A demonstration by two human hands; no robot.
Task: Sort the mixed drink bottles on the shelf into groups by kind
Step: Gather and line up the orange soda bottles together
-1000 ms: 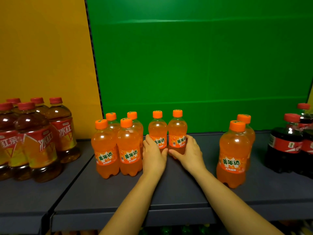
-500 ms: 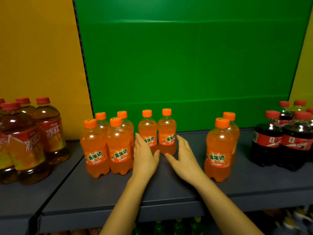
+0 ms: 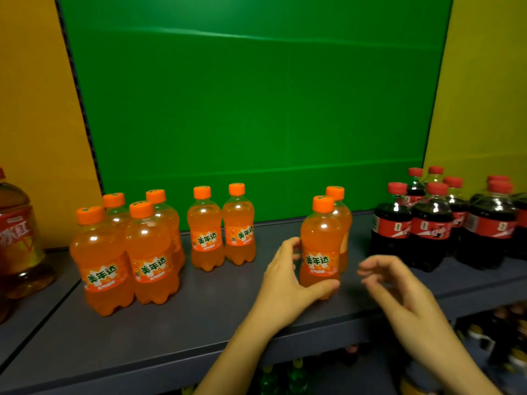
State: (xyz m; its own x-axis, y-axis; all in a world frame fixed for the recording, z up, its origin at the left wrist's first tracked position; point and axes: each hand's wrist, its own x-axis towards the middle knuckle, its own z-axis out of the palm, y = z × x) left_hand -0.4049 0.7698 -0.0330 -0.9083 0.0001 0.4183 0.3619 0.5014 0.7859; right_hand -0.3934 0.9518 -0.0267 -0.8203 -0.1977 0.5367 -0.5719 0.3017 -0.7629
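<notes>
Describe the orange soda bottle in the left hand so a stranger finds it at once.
On the grey shelf before the green panel, two orange soda bottles stand beside the cola bottles. It is the front bottle, which the left hand grips.

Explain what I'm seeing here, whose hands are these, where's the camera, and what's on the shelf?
No machine here: a person works bare-handed. One camera on their head looks forward and down, so the arms enter from below. On the grey shelf stand orange soda bottles: four at the left, two in the middle, two further right. Dark cola bottles stand at the far right, a big iced tea bottle at the far left. The left hand curls round the front orange bottle of the right pair. The right hand, blurred, hovers beside it, fingers loosely curled, holding nothing.
</notes>
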